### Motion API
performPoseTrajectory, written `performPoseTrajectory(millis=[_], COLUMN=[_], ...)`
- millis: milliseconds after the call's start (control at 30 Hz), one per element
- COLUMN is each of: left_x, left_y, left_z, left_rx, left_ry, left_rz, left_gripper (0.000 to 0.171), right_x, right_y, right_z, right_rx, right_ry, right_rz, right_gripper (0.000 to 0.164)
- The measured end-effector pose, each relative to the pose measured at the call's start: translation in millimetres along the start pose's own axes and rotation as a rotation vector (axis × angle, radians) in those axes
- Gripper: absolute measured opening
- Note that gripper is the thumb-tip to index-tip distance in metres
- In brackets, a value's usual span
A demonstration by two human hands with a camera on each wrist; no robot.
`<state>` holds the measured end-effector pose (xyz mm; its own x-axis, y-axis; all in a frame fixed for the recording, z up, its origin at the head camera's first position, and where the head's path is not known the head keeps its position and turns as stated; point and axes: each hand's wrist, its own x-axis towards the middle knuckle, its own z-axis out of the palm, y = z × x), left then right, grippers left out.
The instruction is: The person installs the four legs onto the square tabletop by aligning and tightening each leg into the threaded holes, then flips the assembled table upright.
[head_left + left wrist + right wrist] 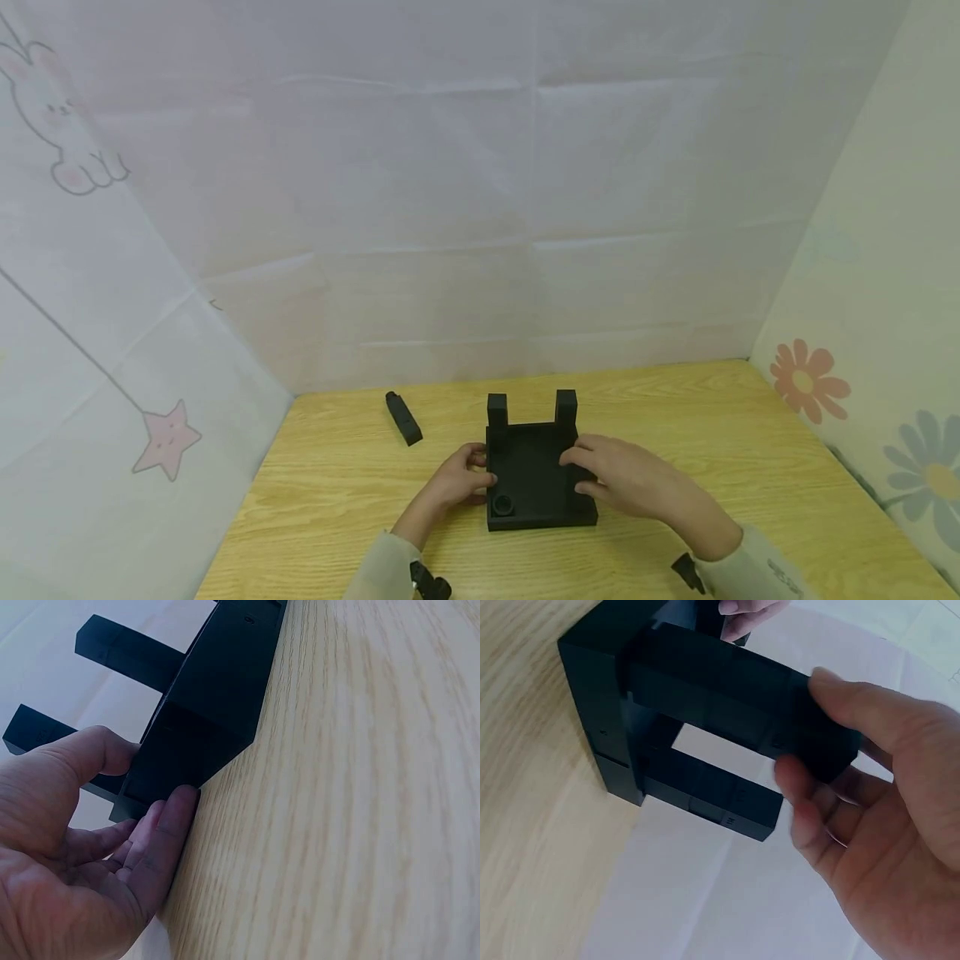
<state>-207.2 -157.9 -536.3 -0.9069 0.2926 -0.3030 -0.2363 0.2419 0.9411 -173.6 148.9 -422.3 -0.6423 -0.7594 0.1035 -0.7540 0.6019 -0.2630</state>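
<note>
Side of black base point(531, 473) pinched by left hand point(454, 478), black post point(724, 694) pinched by right hand point(628, 477)

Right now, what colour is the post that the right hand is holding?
The post is black; it shows best in the right wrist view.

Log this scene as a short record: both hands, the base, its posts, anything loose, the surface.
left hand: holds the left side of the black base
right hand: grips a black post at the base's right side
far corners: far-left post and far-right post, both upright
near-left corner: round fitting, no post on it
loose: black piece lying left of the base
surface: wood-grain table
unclear: whether the gripped post is fully seated
</note>
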Motion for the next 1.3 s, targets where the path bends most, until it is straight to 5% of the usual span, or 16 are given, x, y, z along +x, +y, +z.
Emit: performPoseTrajectory(millis=[467, 767, 1300], left_x=[-0.3, 0.5, 0.6], left_y=[-1.0, -1.6, -0.4], left_z=[-1.2, -1.3, -1.0], left_rx=[-0.008, 0.005, 0.000], left_ry=[-0.005, -0.002, -0.005], left_rz=[0.011, 0.000, 0.003], left_gripper=[0.071, 0.071, 0.071], right_x=[-3, -3, -1], right_y=[2, 0, -2], right_z=[3, -5, -5], right_rx=[-0.028, -0.015, 0.007], right_ry=[0.064, -0.011, -0.084], right_rz=[0.038, -0.037, -0.039], right_gripper=[0.055, 0.048, 0.042])
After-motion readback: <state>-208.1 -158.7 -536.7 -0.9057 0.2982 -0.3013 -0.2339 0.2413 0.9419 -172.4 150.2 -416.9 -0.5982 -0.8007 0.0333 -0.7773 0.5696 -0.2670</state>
